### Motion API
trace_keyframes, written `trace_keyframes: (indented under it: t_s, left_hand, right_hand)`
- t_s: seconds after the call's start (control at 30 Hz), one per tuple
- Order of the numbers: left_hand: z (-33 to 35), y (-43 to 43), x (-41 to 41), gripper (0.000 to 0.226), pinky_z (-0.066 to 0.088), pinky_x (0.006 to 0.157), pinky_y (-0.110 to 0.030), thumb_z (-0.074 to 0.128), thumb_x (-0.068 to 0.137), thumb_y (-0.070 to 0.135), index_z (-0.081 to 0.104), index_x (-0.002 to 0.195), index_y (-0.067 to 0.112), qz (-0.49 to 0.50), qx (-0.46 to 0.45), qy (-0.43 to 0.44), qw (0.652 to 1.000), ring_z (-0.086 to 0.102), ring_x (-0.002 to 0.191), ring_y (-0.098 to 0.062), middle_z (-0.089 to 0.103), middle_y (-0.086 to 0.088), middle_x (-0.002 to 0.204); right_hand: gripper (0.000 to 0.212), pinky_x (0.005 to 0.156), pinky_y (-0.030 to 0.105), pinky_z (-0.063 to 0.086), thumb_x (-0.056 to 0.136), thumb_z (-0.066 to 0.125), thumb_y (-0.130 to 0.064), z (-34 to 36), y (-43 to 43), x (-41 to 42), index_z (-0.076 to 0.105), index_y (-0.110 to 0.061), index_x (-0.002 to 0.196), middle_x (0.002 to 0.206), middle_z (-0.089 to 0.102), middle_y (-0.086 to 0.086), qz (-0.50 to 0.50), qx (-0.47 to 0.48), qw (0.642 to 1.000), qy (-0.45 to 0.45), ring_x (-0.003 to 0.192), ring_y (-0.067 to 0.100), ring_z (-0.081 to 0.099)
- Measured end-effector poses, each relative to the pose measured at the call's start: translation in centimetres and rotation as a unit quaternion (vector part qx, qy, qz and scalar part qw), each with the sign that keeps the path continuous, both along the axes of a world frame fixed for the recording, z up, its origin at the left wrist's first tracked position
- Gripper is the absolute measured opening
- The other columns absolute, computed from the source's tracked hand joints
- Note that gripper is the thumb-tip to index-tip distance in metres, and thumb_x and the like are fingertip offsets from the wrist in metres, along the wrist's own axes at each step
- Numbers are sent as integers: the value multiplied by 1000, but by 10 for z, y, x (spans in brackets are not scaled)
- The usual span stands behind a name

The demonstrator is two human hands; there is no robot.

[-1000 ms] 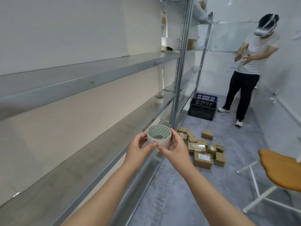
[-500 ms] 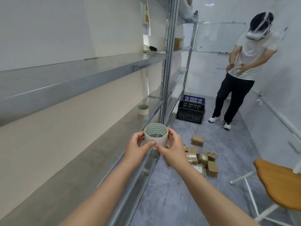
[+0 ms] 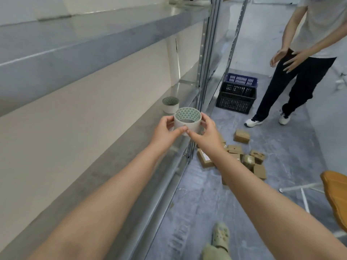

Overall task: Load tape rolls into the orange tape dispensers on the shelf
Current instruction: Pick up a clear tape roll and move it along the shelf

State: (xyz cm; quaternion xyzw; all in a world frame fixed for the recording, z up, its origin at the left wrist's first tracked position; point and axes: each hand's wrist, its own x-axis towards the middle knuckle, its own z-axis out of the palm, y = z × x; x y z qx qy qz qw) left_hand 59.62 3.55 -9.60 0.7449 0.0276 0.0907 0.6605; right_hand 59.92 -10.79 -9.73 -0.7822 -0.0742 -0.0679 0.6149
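you held a wide white tape roll (image 3: 187, 126), with green triangles printed inside its ring, up in the air over the front edge of the long grey metal shelf (image 3: 105, 171). your left hand (image 3: 165, 133) gripped its left side with curled fingers. your right hand (image 3: 205, 137) gripped its right side the same way, and both thumbs met low on the front of the roll. i judged that you were feeling for the loose end of the tape, but the end was too small to see.

compared with a moment before, your grip looked the same, yet you had come further along the shelf. the second white tape roll (image 3: 170, 106), standing on the shelf, had been well ahead of your hands. now it sat just behind the roll you held. your view had also dipped down, so your own pale green clog shoe (image 3: 220, 236) showed on the grey floor. the other person (image 3: 300, 77) in dark trousers was nearer too, beside the black plastic crate (image 3: 235, 101) with a blue plastic crate (image 3: 242, 80) just past it.

what that meant for the job was simple — you were carrying the roll, not loading it yet. no orange tape dispenser showed anywhere, so the loading step had not begun. you likely had to go on along the shelf to find one. small brown cardboard boxes (image 3: 242, 136) lay scattered on the floor close to the shelf post — they were a thing you could trip on. a wooden seat (image 3: 336, 196) stuck in from the right.
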Motion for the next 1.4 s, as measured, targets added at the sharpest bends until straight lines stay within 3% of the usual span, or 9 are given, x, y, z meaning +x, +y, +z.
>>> trace_keyframes:
  t_s: [0.17, 0.43, 0.7, 0.83, 0.93, 1.03, 1.17, 1.27, 1.4]
  left_hand:
    - [-15, -15, 70, 51, 44, 101, -35, 76, 73, 12, 51, 116, 5, 33, 24, 8, 999, 55, 115, -22, 59, -13, 123]
    - [-24, -49, 187, 60, 41, 104, -34, 77, 71, 25, 49, 122, 10, 83, 45, 36, 995, 53, 117, -17, 56, -7, 129]
    - [-34, -60, 260, 54, 45, 101, -44, 79, 68, 25, 48, 111, 15, 172, 23, 67, 983, 58, 111, -19, 60, -7, 119]
    - [-37, -48, 278, 79, 44, 86, -30, 75, 61, 49, 43, 129, 22, 182, 131, 102, 969, 56, 102, -13, 58, 6, 111]
    - [-39, -40, 290, 66, 41, 77, -24, 71, 65, 51, 51, 123, 27, 181, 217, 102, 954, 55, 90, -9, 64, 6, 115]
    - [-39, -35, 303, 60, 39, 71, -24, 73, 68, 43, 53, 122, 27, 214, 249, 116, 937, 59, 86, -13, 65, 8, 118]
    - [-48, -27, 316, 57, 42, 96, -35, 73, 71, 33, 51, 123, 23, 229, 261, 140, 927, 59, 106, -22, 61, 4, 126]
    - [-56, -23, 322, 53, 17, 115, -42, 71, 74, 36, 52, 121, 21, 233, 291, 168, 912, 52, 119, -17, 61, 4, 125]
    - [-65, -21, 328, 49, 1, 115, -43, 67, 75, 46, 55, 117, 24, 239, 339, 193, 889, 45, 127, -16, 61, 3, 122]
  right_hand:
    - [66, 85, 13, 37, 71, 75, -31, -14, -17, 79, 43, -27, 129, 120, 39, -7, 24, -34, 999, -11, 107, 5, 47]
    - [75, 105, 33, 39, 71, 76, -29, -11, -53, 221, 38, -20, 135, 131, 41, 0, 117, -68, 991, 8, 121, 15, 45]
    - [76, 108, 29, 34, 69, 78, -19, -10, -58, 330, 39, -20, 134, 134, 43, 1, 229, -141, 963, -4, 123, 12, 42]
    - [74, 107, 33, 38, 67, 78, -19, -22, -48, 355, 41, -18, 131, 128, 49, 2, 268, -152, 951, -4, 120, 14, 46]
    - [77, 103, 27, 37, 65, 79, -26, -27, -40, 371, 40, -18, 131, 123, 49, -5, 286, -157, 945, 6, 120, 13, 45]
    - [75, 103, 31, 41, 66, 79, -20, -35, -30, 387, 41, -14, 130, 128, 53, 1, 295, -158, 942, 13, 121, 16, 49]
    - [78, 96, 23, 40, 68, 77, -18, -48, -17, 403, 36, -15, 133, 130, 53, 3, 300, -177, 937, 26, 117, 11, 49]
    - [82, 96, 29, 43, 66, 77, -21, -57, -13, 410, 35, -15, 135, 130, 53, 5, 315, -180, 930, 59, 119, 16, 50]
    - [80, 96, 34, 46, 67, 74, -13, -65, -10, 419, 34, -11, 135, 127, 54, 4, 327, -205, 920, 72, 118, 21, 51]
